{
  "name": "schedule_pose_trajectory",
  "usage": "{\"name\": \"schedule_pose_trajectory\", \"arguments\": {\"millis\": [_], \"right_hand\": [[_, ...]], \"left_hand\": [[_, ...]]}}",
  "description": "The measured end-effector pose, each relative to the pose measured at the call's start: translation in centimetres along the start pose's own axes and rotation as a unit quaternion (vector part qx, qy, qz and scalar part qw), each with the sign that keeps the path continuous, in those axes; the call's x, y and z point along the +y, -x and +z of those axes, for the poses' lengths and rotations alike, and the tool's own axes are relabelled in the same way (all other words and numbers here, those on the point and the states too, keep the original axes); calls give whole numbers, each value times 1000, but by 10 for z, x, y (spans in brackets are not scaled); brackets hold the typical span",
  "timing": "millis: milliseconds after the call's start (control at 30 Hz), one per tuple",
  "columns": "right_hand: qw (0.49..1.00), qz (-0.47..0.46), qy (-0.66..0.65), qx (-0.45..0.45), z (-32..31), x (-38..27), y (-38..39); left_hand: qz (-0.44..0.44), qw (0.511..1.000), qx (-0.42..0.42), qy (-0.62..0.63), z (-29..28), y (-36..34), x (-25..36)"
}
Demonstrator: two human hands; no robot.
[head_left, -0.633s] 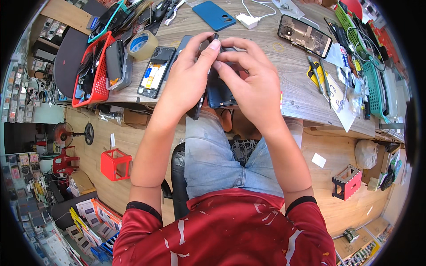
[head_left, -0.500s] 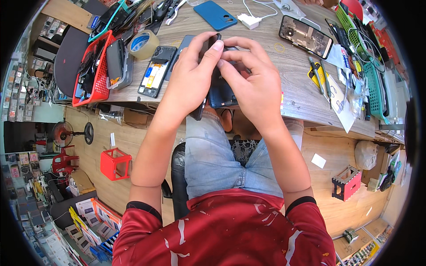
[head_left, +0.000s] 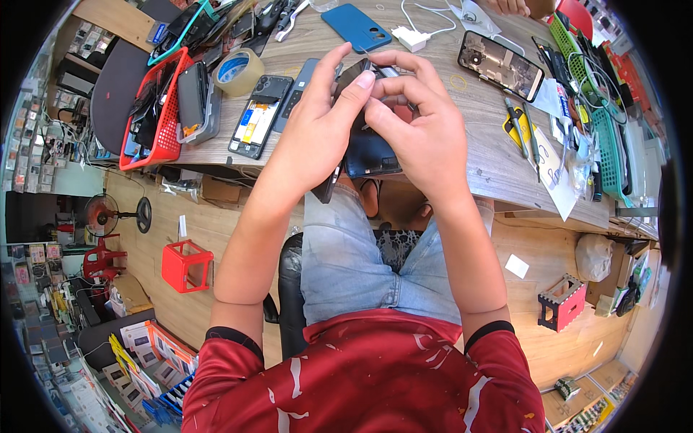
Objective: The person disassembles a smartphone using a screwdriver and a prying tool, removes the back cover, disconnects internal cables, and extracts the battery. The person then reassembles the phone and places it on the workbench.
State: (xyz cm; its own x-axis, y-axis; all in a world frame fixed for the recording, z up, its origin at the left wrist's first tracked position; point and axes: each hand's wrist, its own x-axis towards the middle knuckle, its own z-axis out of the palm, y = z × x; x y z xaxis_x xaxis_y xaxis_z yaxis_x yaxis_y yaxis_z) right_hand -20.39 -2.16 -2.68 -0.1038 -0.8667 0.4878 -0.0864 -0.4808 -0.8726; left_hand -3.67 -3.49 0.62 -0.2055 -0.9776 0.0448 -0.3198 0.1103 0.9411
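My left hand point(head_left: 310, 133) is closed round a slim dark phone point(head_left: 329, 187), tilted up on its long edge near the table's front edge. The thumb presses on the phone's upper part. My right hand point(head_left: 427, 130) is bent close to that upper end, its thumb and fingers drawn together; whatever they pinch is hidden. A small silvery piece point(head_left: 390, 71) shows under the right fingers, too little of it to name. Between the hands lies a glossy black phone-shaped panel point(head_left: 372, 157). Left of them are an opened phone point(head_left: 254, 123) with its inside bared and a grey phone back point(head_left: 293, 94).
A red basket point(head_left: 170, 133) of phones and a tape roll point(head_left: 238, 72) stand at the left. Farther back lie a blue phone cover point(head_left: 355, 27) and a white charger point(head_left: 411, 38). Rightward are a phone with lit screen point(head_left: 499, 66), screwdrivers point(head_left: 517, 128) and a green basket point(head_left: 610, 148).
Both hands have shifted slightly rightward and the left index finger has lifted straighter. The right fingers have opened a little, showing the silvery piece. The view has moved slightly.
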Motion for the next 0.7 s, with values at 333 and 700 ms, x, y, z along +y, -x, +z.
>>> {"name": "schedule_pose_trajectory", "arguments": {"millis": [333,700], "right_hand": [[999,-38,35,-17,-1,-3,-4],[955,-167,242,-32,-4,20,-4]], "left_hand": [[19,998,4,62,4,-1,-11],[-23,936,-43,349,-30,8,-11]]}}
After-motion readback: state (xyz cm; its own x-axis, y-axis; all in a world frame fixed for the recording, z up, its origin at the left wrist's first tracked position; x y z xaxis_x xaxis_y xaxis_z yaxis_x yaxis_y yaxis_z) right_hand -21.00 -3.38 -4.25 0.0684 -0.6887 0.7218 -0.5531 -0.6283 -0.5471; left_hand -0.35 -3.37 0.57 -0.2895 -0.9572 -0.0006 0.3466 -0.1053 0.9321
